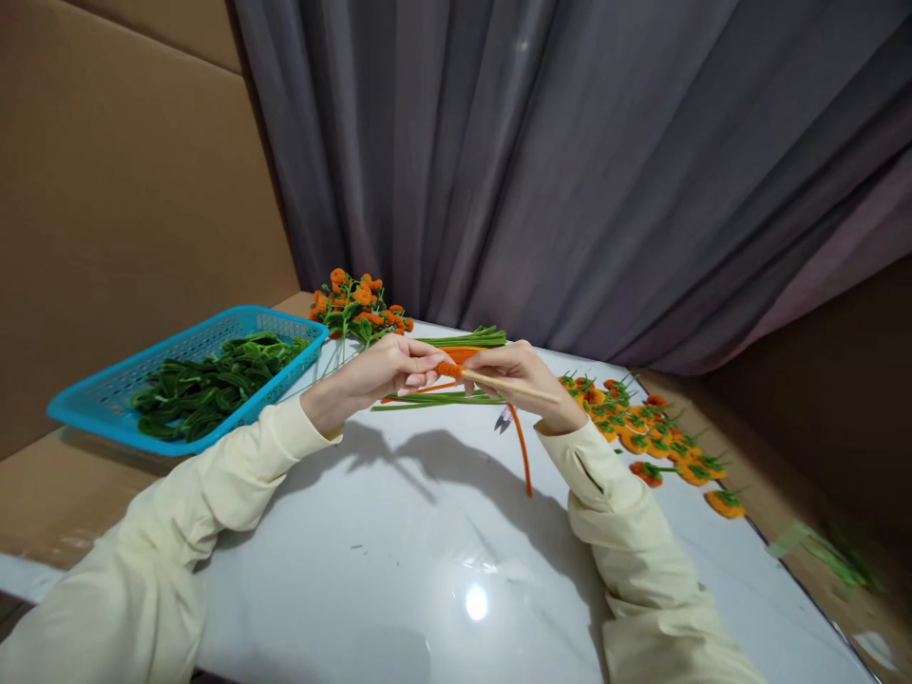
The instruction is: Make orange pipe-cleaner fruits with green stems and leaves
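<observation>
An orange pipe cleaner [448, 370] is wound in tight coils round the tip of a wooden stick [513, 386]. My left hand [381, 370] pinches the coiled end between thumb and fingers. Close beside it, my right hand [523, 366] is closed on the stick, whose thick end slants down across the palm. From below the right hand an orange strand [524, 454] hangs toward the table; whether it joins the coil is hidden. Behind and under the hands lie green pipe cleaners [470, 337] and more orange ones [460, 354].
A blue basket [235, 427] of green leaf pieces [214, 385] stands at the left. Orange flowers on stems [360, 304] lie at the back. Orange-yellow flower heads [641, 427] spread along the right of the white table [370, 570]. Small snips [503, 419] lie near my right hand.
</observation>
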Demonstrator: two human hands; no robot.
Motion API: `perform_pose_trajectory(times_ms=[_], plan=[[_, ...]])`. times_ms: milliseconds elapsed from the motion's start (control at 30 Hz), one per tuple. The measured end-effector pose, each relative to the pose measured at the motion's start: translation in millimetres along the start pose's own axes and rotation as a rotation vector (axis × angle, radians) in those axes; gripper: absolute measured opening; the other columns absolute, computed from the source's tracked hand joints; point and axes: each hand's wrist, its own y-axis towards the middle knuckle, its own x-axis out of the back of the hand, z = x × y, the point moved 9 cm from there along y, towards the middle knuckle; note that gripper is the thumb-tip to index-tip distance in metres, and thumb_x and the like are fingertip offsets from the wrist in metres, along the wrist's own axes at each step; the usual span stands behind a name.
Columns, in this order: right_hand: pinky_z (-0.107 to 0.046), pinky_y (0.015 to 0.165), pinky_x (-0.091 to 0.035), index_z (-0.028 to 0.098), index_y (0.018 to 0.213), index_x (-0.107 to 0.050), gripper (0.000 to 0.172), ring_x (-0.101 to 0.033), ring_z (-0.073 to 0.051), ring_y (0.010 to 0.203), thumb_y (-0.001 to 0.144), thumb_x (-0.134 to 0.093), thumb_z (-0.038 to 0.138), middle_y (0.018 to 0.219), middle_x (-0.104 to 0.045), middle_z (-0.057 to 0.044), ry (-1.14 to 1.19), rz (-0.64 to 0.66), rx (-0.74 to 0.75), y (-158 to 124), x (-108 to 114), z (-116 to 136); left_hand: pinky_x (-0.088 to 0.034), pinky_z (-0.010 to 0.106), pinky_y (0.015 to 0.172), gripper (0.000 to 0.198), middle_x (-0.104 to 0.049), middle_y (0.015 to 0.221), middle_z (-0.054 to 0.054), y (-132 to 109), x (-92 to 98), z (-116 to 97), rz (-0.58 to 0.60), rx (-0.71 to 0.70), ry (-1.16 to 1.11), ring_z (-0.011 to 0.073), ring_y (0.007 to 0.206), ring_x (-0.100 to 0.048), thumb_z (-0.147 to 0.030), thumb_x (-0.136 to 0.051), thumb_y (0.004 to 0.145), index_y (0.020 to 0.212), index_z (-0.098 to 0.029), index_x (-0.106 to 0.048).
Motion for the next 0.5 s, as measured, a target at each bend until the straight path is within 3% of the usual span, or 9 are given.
perform_pose_trajectory(times_ms=[100,233,333,500], plan=[[-0.019,0.045,-0.031,0.013,0.068,-0.066,0.029,-0.040,-0.006,0.043,0.087,-0.052,0.030,0.047,-0.048,0.004,0.049,-0.089,-0.085,0,3,-7,-0.025,0.013,0.035,0.013,-0.047,0.048,-0.004,0,2.2,-3,-0.055,-0.047,-0.062,0.0009,0.038,-0.033,-0.021,-0.069,0.071,0.073,-0.008,-0.065],[-0.020,0.051,-0.042,0.013,0.072,-0.065,0.026,-0.053,-0.009,0.052,0.086,-0.055,0.032,0.063,-0.062,-0.001,0.212,-0.107,-0.118,1,0,-11,-0.038,0.015,0.041,0.019,-0.056,0.056,-0.001,-7,0.5,-21,-0.110,-0.254,0.048,0.0044,0.043,-0.047,-0.028,-0.066,0.077,0.084,-0.011,-0.065],[-0.023,0.057,-0.048,0.014,0.079,-0.066,0.023,-0.059,-0.011,0.058,0.084,-0.057,0.035,0.070,-0.065,-0.003,0.315,-0.089,-0.125,0,-2,-13,-0.043,0.017,0.042,0.027,-0.059,0.061,-0.001,-13,-4.9,-33,-0.092,-0.409,0.151,0.0070,0.045,-0.052,-0.033,-0.064,0.079,0.099,-0.015,-0.064],[-0.023,0.061,-0.052,0.015,0.084,-0.068,0.020,-0.062,-0.011,0.063,0.084,-0.059,0.032,0.073,-0.067,-0.003,0.336,-0.028,-0.096,-3,-1,-7,-0.042,0.015,0.045,0.020,-0.060,0.067,0.000,-16,-8.9,-38,-0.028,-0.497,0.272,0.0055,0.050,-0.051,-0.029,-0.062,0.082,0.094,-0.016,-0.070]])
